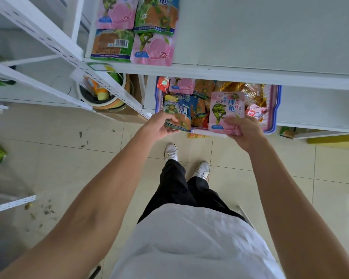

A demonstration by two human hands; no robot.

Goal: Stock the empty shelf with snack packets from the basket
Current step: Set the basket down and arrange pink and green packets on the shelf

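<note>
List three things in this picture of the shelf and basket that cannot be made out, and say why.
Head view:
1. The far part of the basket is hidden by the shelf above.
2. The top two packets on the shelf, pink and green, are cut off by the upper edge.
3. The pink packet's lower corner is covered by the right hand.

One wide-angle head camera is looking steeply down along both forearms, with the white shelf (250, 37) filling the upper frame, the basket (276, 109) mid-frame, and tiled floor (48, 158) below.
</note>
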